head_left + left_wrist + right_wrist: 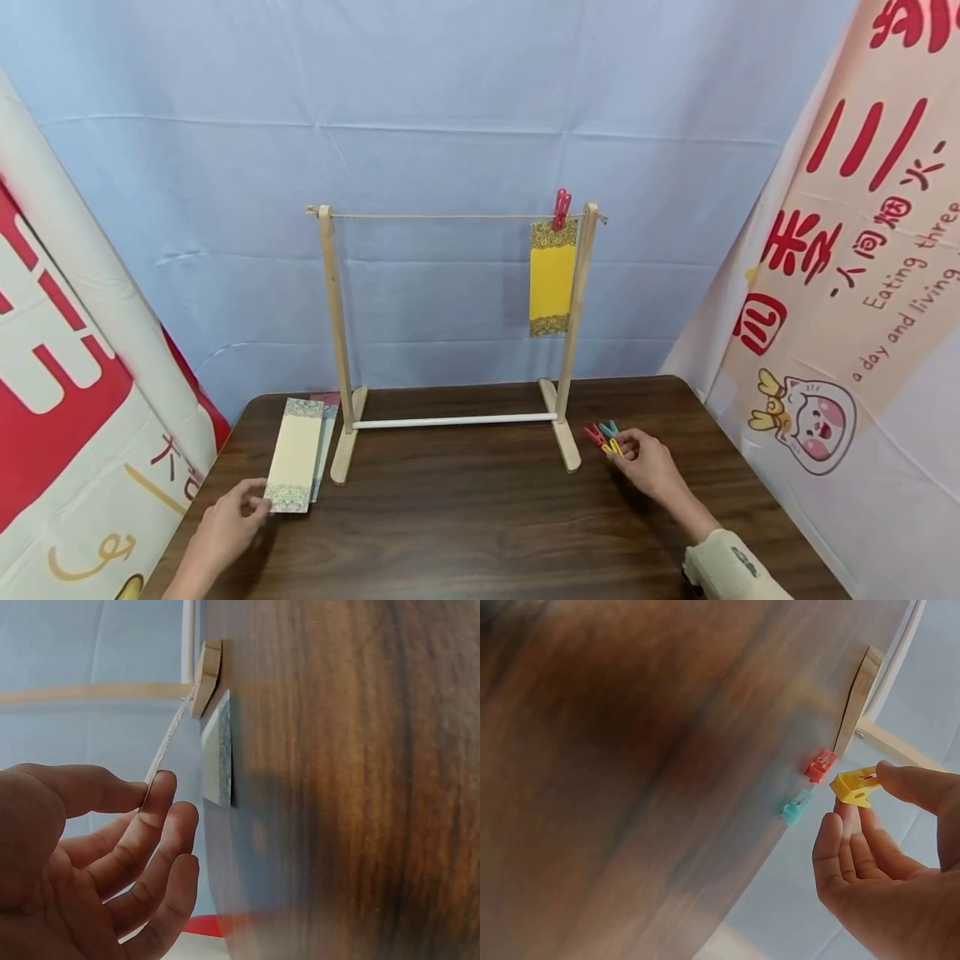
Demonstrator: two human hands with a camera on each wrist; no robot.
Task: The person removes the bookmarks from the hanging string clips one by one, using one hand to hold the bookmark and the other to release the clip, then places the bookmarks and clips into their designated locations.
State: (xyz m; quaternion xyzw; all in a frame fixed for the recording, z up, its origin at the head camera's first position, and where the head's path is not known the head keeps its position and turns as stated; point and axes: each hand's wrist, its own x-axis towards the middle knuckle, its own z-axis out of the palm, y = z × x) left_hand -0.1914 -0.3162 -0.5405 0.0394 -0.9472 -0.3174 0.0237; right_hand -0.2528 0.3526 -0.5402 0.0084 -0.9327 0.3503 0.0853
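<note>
My left hand [229,520] pinches a cream card [293,454] with patterned ends by its lower corner. In the left wrist view the card shows edge-on, between thumb and fingers, lifted off the table. Beneath it, a bluish card [219,750] lies on the wood. My right hand [651,463] pinches a yellow clothespin [855,785] between thumb and fingers. Just beyond it are a red clothespin [821,766] and a teal clothespin [796,807] on the table. A yellow card [552,279] hangs from the string, held by a red clothespin [562,209].
A wooden frame [336,317] stands at the back of the dark table [465,517], with a string [435,217] across its top and a white bar [454,421] low down. Part of a reddish card [325,397] shows behind the cream one. Cloth hangs behind.
</note>
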